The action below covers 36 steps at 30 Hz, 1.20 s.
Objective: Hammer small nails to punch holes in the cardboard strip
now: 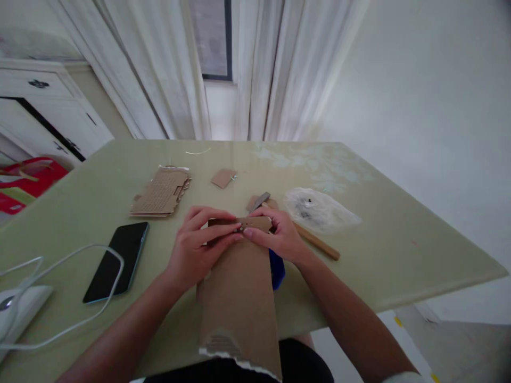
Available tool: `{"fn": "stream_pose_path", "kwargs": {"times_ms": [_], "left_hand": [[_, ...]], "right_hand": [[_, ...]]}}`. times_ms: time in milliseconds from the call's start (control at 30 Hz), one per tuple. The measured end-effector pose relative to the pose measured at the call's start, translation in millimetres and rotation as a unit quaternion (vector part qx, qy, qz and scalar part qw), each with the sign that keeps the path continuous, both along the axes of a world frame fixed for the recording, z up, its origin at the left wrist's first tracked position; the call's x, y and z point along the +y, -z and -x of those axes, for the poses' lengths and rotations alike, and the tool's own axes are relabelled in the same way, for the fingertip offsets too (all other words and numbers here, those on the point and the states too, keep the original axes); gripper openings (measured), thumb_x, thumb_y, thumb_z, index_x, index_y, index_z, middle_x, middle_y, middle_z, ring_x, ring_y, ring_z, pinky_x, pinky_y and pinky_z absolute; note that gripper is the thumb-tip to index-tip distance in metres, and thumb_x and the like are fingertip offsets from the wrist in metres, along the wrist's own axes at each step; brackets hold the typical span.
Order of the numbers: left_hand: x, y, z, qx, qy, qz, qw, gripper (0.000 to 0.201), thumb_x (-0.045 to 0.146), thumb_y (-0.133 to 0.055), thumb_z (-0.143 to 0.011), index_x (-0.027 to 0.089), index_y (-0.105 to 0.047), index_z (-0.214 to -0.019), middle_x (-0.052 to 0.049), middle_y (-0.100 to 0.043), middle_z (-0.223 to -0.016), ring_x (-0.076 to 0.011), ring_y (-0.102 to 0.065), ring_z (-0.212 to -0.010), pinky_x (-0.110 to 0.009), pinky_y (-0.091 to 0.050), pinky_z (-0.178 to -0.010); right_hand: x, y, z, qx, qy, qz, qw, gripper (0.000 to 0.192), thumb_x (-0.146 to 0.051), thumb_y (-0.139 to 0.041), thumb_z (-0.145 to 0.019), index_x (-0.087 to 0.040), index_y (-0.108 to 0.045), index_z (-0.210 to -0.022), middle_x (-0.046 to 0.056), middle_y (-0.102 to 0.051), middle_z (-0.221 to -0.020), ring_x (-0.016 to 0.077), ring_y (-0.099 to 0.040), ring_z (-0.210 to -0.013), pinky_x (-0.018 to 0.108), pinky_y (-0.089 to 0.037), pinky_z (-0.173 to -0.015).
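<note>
A long brown cardboard piece reaches from my hands toward my lap, its near end torn and ragged. My left hand grips the far end at its left side, fingers pressed on the top. On the right side my right hand pinches the same end, thumb on top. Between the fingertips sit tiny shiny bits, too small to name, near some small holes. Part of a blue object shows beneath the cardboard. Just beyond my right hand lies a hammer with a wooden handle, its head partly resting on cardboard scrap.
A clear plastic bag with small dark items lies to the right. Stacked cardboard pieces and a small cardboard square lie farther back. At left are a phone and a white cable on the table.
</note>
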<state>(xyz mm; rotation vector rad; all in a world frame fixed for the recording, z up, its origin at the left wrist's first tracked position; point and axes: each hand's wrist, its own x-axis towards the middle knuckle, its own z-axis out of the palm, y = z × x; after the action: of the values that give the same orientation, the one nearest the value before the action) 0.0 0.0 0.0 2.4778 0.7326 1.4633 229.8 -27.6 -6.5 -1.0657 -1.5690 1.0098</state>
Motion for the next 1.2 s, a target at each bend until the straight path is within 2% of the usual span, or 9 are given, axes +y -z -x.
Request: {"fn": "stream_pose_path", "kwargs": {"times_ms": [267,433,533,700,967,1100,1200], "left_hand": [[-2.8,-0.2,-2.7,-0.012,0.031,0.022,0.999,0.015,0.011,-0.083,-0.094,0.022,-0.084,-0.104,-0.004,-0.081,-0.103,-0.0189,-0.069,-0.097,-0.034,-0.057,-0.086],[-6.6,0.0,-2.2,-0.036,0.038,-0.043,0.998,0.017,0.007,-0.083,-0.092,0.02,-0.081,-0.102,-0.004,-0.084,-0.102,-0.0165,-0.072,-0.089,-0.034,-0.058,-0.084],[-9.6,0.6,0.1,-0.05,0.054,-0.074,0.995,0.02,0.004,-0.083,-0.091,0.019,-0.08,-0.104,-0.004,-0.084,-0.101,-0.0174,-0.076,-0.092,-0.034,-0.06,-0.086],[-12.4,4.3,3.6,-0.072,0.072,-0.061,0.993,0.019,0.006,-0.08,-0.094,0.02,-0.08,-0.107,-0.005,-0.084,-0.105,-0.0166,-0.079,-0.091,-0.03,-0.065,-0.082],[-15.4,3.2,1.7,-0.089,0.037,-0.073,0.993,0.017,0.006,-0.08,-0.093,0.021,-0.08,-0.1,-0.004,-0.085,-0.1,-0.0167,-0.081,-0.084,-0.029,-0.068,-0.08],[-13.9,3.3,-0.2,-0.104,0.018,-0.03,0.994,0.017,0.004,-0.08,-0.092,0.02,-0.079,-0.096,-0.003,-0.084,-0.098,-0.0151,-0.079,-0.084,-0.026,-0.066,-0.076],[-16.4,1.9,1.6,-0.11,0.032,-0.011,0.993,0.019,0.001,-0.079,-0.091,0.02,-0.079,-0.097,-0.003,-0.083,-0.1,-0.0148,-0.078,-0.086,-0.026,-0.066,-0.077]], "right_hand": [[-2.1,-1.7,1.8,-0.064,-0.007,-0.068,0.996,0.022,-0.039,-0.079,-0.093,-0.019,-0.075,-0.1,0.0,-0.067,-0.081,0.0147,-0.055,-0.069,0.026,-0.042,-0.062],[-4.2,-2.6,2.8,-0.048,-0.018,-0.049,0.997,0.022,-0.04,-0.079,-0.094,-0.019,-0.072,-0.095,-0.002,-0.061,-0.075,0.0133,-0.05,-0.064,0.025,-0.038,-0.058],[-5.8,-4.4,2.9,-0.04,-0.022,-0.057,0.997,0.021,-0.039,-0.08,-0.093,-0.019,-0.071,-0.093,-0.003,-0.059,-0.072,0.0124,-0.048,-0.062,0.025,-0.036,-0.056],[-8.8,-7.6,3.6,-0.012,-0.037,-0.057,0.998,0.02,-0.036,-0.08,-0.094,-0.02,-0.069,-0.089,-0.005,-0.056,-0.068,0.0101,-0.043,-0.057,0.023,-0.032,-0.051],[-10.5,-12.0,3.7,-0.017,-0.05,-0.06,0.997,0.021,-0.035,-0.081,-0.092,-0.019,-0.068,-0.089,-0.006,-0.053,-0.068,0.0093,-0.043,-0.058,0.022,-0.032,-0.052],[-10.5,-14.1,4.0,-0.013,-0.051,-0.043,0.998,0.023,-0.038,-0.08,-0.09,-0.019,-0.068,-0.087,-0.005,-0.055,-0.069,0.0105,-0.046,-0.06,0.022,-0.034,-0.053],[-7.2,-10.9,3.8,-0.016,-0.044,-0.044,0.998,0.024,-0.039,-0.079,-0.091,-0.019,-0.067,-0.086,-0.005,-0.055,-0.069,0.0107,-0.046,-0.06,0.023,-0.034,-0.053]]}}
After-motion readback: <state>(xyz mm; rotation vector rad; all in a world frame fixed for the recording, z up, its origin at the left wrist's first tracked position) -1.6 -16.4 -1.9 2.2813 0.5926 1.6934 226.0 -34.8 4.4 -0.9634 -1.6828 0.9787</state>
